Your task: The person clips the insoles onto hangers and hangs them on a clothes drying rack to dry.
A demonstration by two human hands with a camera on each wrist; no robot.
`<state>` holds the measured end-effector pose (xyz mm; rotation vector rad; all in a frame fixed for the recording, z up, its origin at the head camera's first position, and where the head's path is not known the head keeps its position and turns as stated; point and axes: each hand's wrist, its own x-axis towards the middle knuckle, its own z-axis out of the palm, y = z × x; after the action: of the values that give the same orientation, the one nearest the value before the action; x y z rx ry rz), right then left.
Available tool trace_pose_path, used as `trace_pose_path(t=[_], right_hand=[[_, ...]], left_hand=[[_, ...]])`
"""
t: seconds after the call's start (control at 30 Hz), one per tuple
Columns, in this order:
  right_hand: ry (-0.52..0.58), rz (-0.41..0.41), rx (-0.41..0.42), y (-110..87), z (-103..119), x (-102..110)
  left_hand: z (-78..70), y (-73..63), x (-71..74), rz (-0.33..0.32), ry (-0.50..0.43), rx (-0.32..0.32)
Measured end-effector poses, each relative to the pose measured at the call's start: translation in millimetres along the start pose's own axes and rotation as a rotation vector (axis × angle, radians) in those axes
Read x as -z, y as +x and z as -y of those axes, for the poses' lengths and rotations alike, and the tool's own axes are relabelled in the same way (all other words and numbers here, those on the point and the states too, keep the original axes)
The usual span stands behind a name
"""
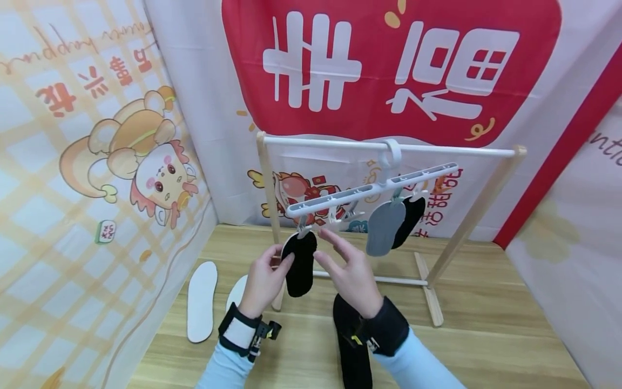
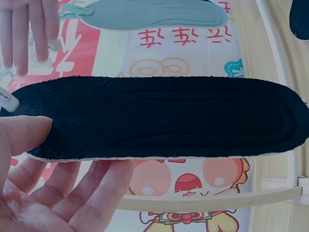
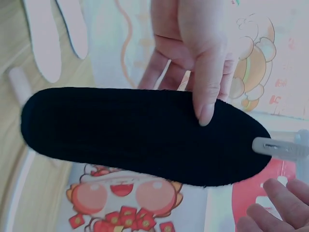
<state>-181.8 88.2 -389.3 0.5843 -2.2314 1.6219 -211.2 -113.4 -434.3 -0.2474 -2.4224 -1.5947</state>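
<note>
A black insole (image 1: 300, 267) hangs from a white clip (image 3: 277, 147) at the left end of a pale clip hanger (image 1: 335, 200). My left hand (image 1: 262, 283) pinches its side edge near the clip, thumb on the black face and fingers behind, as the left wrist view shows. My right hand (image 1: 352, 275) is beside the insole's other edge, fingers loosely extended and holding nothing; both wrist views show its fingers apart from the insole. Further right on the hanger hang a grey insole (image 1: 386, 227) and another black insole (image 1: 413, 216), partly hidden behind it.
The hanger hooks over the white top bar (image 1: 437, 149) of a wooden-legged rack (image 1: 471, 216). Two white insoles (image 1: 201, 302) lie on the wood-look surface at left, one partly covered by my left hand. A dark insole (image 1: 355, 362) lies beneath my right wrist. Printed cloth walls surround everything.
</note>
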Motion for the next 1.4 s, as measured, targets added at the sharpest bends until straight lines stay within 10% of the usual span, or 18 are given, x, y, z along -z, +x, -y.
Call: trace_pose_path(t=[0.87, 1.4], right_hand=[[-0.104, -0.111, -0.243, -85.8, -77.5, 57.9], [-0.191, -0.084, -0.453, -124.2, -111.7, 59.8]], left_hand=[[19.9, -0.1, -0.1, -0.005, -0.039, 0.008], [59.0, -48.8, 6.6, -0.009, 0.053, 0.147]])
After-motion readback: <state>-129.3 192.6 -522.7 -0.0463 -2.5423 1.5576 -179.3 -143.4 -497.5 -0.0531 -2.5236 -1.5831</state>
